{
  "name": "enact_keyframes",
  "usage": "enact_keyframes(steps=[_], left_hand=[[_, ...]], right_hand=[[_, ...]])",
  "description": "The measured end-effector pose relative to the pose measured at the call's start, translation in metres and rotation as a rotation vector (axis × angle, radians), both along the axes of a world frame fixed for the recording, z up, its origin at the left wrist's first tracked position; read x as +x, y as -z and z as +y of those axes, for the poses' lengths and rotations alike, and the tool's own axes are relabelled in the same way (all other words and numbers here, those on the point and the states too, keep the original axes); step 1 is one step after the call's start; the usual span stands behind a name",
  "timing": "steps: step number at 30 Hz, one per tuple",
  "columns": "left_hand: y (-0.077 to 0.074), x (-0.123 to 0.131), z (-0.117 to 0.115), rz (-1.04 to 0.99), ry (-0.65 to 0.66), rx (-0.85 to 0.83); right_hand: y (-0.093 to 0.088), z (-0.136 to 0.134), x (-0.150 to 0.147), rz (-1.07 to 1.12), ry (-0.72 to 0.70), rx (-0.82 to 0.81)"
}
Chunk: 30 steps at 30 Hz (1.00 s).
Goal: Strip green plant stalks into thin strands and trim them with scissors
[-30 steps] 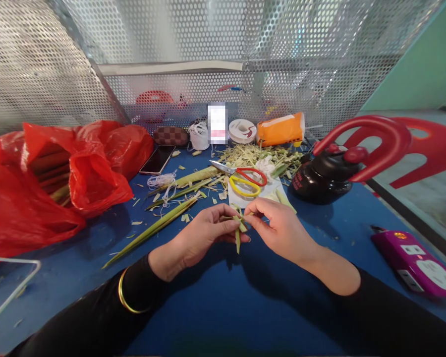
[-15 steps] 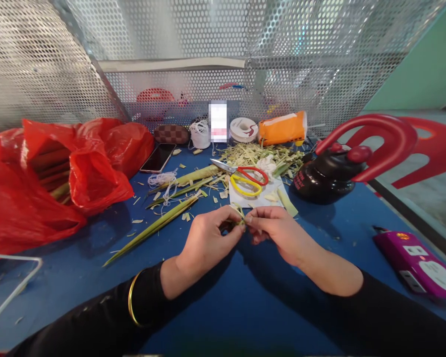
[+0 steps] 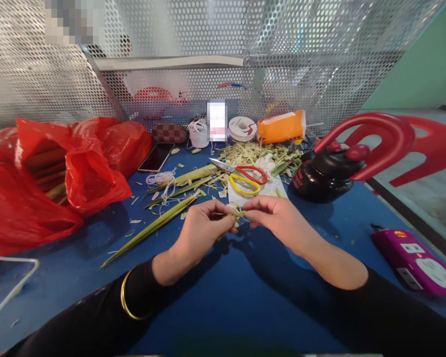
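Observation:
Between my two hands is a small piece of green plant strip (image 3: pixel 239 214), mostly covered by my fingers. My left hand (image 3: pixel 205 225) pinches its left part, and my right hand (image 3: pixel 273 214) pinches the right end with thumb and forefinger. Just beyond them, scissors (image 3: pixel 241 179) with red and yellow handles lie on a white paper (image 3: pixel 241 199). Long green leaves (image 3: pixel 152 228) rest on the blue table (image 3: pixel 223 307) to the left, beside a tangle of white string (image 3: pixel 163 179). A heap of plant scraps (image 3: pixel 260 152) lies behind the scissors.
Red plastic bags (image 3: pixel 107 163) fill the left side. A phone (image 3: pixel 156 157), a patterned case (image 3: pixel 170 133), a ribbon spool (image 3: pixel 242 129) and an orange packet (image 3: pixel 282 127) line the back. At right are a black kettle (image 3: pixel 317 178) and a purple power strip (image 3: pixel 416 260).
My left hand has shifted slightly left and up. Both hands have drawn a little apart, and more of the strip shows between the fingertips.

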State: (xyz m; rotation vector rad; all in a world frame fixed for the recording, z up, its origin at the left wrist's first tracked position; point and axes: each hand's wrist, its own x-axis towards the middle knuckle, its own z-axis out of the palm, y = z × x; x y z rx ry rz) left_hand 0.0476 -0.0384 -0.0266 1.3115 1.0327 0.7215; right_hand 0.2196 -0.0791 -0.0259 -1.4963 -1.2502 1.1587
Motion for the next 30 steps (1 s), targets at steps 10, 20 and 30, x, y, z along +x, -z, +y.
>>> enact_keyframes(steps=[10, 20, 30], left_hand=[[0.001, -0.002, 0.006, -0.215, -0.137, -0.347], [0.001, -0.002, 0.006, -0.289, -0.094, -0.421], [0.003, -0.002, -0.002, -0.205, 0.147, -0.41]], right_hand=[[0.012, 0.004, 0.014, -0.956, -0.164, 0.099], [-0.001, 0.007, 0.019, -0.152, 0.032, 0.084], [0.003, -0.003, -0.004, 0.009, -0.134, -0.088]])
